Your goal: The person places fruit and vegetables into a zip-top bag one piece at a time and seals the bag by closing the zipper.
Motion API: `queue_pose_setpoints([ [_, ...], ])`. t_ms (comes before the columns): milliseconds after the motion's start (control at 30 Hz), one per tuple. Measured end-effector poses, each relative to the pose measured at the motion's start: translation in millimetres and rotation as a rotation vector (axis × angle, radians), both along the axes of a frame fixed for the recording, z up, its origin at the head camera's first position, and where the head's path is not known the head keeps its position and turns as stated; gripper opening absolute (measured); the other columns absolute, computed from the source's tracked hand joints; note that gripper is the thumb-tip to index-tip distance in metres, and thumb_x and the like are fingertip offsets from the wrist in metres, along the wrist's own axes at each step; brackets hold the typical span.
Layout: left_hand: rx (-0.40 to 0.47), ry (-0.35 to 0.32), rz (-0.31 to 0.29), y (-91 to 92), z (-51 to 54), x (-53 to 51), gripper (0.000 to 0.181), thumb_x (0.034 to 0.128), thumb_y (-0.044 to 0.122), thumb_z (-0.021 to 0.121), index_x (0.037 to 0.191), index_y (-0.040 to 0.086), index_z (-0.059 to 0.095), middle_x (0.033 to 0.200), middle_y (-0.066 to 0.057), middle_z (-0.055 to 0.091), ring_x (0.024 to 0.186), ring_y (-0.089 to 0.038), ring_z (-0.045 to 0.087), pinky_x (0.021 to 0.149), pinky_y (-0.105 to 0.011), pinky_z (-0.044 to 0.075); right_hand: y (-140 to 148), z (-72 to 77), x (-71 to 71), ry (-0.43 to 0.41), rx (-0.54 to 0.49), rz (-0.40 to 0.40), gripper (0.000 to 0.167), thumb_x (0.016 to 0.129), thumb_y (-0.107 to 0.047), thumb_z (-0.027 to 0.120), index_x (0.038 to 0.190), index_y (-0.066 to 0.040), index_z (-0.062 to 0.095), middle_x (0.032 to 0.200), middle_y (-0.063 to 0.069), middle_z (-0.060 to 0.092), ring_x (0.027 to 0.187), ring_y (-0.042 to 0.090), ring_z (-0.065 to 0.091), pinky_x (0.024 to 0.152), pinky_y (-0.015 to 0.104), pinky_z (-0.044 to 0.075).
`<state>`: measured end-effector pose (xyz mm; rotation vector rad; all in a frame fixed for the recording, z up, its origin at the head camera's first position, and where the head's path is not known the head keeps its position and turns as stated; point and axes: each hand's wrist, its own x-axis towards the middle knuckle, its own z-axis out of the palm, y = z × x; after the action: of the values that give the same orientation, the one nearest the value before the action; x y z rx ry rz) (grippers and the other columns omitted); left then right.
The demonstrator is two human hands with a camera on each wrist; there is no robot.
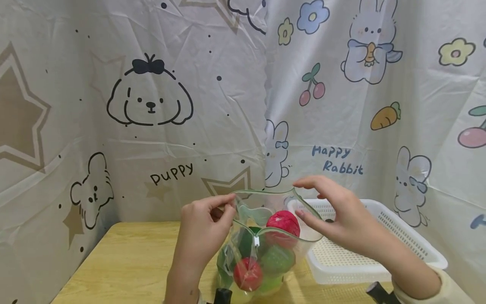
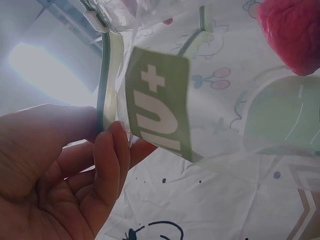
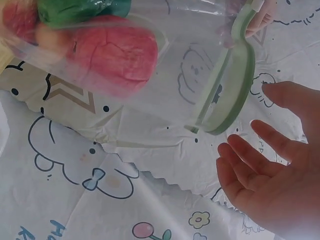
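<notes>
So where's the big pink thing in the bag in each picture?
Head: pink thing, right of centre, below the middle.
Left wrist: pink thing, top right corner, partly cut off.
Right wrist: pink thing, upper left.
Shared landmark: the green rim of the bag.

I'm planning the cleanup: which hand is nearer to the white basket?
Right. The right hand overlaps the white basket in the head view; the left hand pinches the left edge of the bag, which stands between it and the basket.
</notes>
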<state>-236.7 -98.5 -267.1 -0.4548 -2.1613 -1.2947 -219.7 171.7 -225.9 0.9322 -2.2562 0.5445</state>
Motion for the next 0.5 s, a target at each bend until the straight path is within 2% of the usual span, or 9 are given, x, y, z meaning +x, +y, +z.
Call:
queue_pose_setpoints([
  [200,-0.006,0.002,0.003,0.9,0.2,0.1,0.022,0.0901,0.002,0.066,0.107,0.005,0.080,0.073,0.004,0.071,0.058,-0.007,0.057,0.053,-0.022,0.049,14.1,-1.3,-0.6,0.035,-0.008,-0.060,0.051,0.085,-0.007,0.081,0.131,-0.015,0.063,0.128,-0.006,0.065,0.115,0.011,0.060,0.084,0.032,0.057],
  [400,-0.004,0.001,-0.004,1.3,0.7,0.7,0.022,0.0904,0.002,0.066,0.107,0.005,0.080,0.076,0.002,0.073,0.058,-0.007,0.058,0.052,-0.022,0.048,42.4,-4.1,-3.0,0.052,-0.008,-0.141,0.055,0.084,-0.005,0.080,0.135,-0.015,0.061,0.128,-0.002,0.065,0.111,0.010,0.058,0.085,0.018,0.052],
  [500,-0.003,0.005,-0.007,1.1,0.8,0.9,0.022,0.0901,0.001,0.065,0.107,0.004,0.080,0.076,0.002,0.073,0.058,-0.008,0.057,0.052,-0.022,0.048,59.4,-10.0,-8.0,0.053,-0.005,-0.172,0.055,0.085,-0.005,0.080,0.135,-0.014,0.061,0.127,0.001,0.065,0.110,0.009,0.057,0.083,0.017,0.052],
])
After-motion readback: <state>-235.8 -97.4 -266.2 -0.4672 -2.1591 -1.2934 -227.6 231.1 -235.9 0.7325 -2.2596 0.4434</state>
